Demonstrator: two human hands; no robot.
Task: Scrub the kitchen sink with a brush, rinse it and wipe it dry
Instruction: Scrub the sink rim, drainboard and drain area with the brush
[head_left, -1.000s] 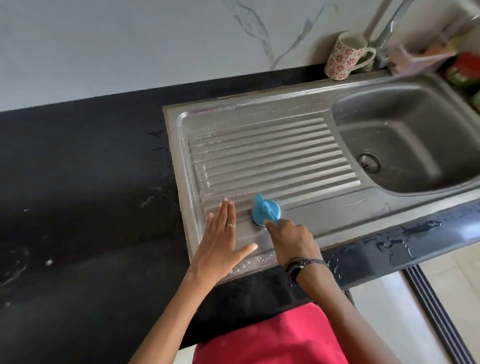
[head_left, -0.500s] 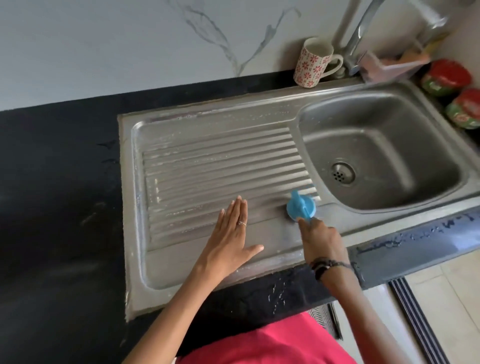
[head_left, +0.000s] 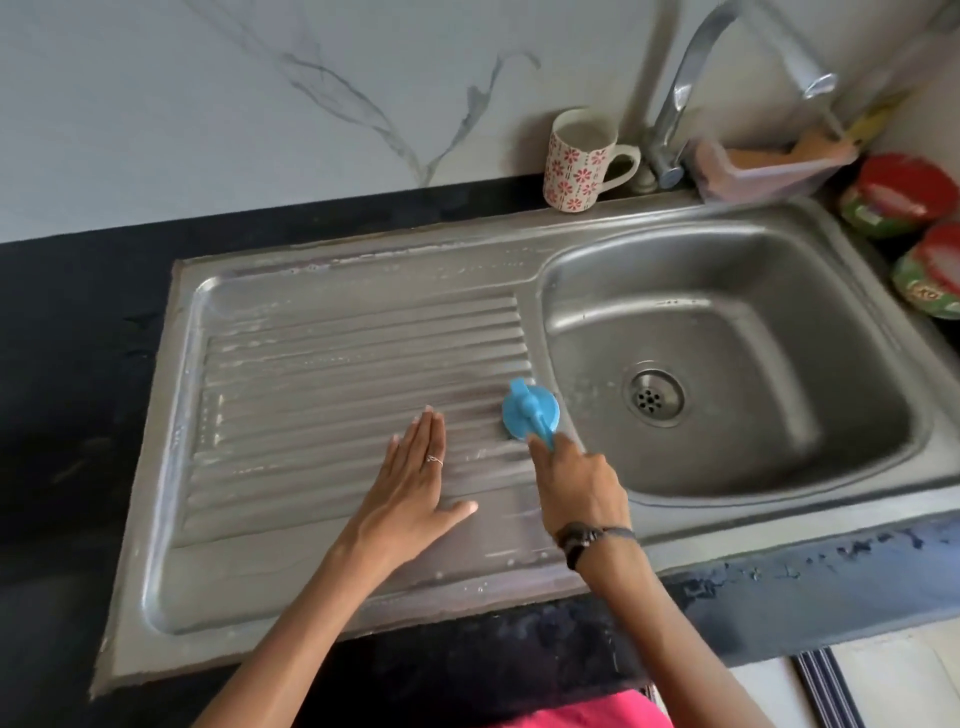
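The right hand (head_left: 582, 488) grips the blue brush (head_left: 530, 410) by its handle, head down on the drainboard (head_left: 311, 364) beside the basin (head_left: 727, 322). The left hand (head_left: 415, 483) lies flat, fingers straight, bracing. Scrub best along the ridges, pressing evenly, working toward the basin.
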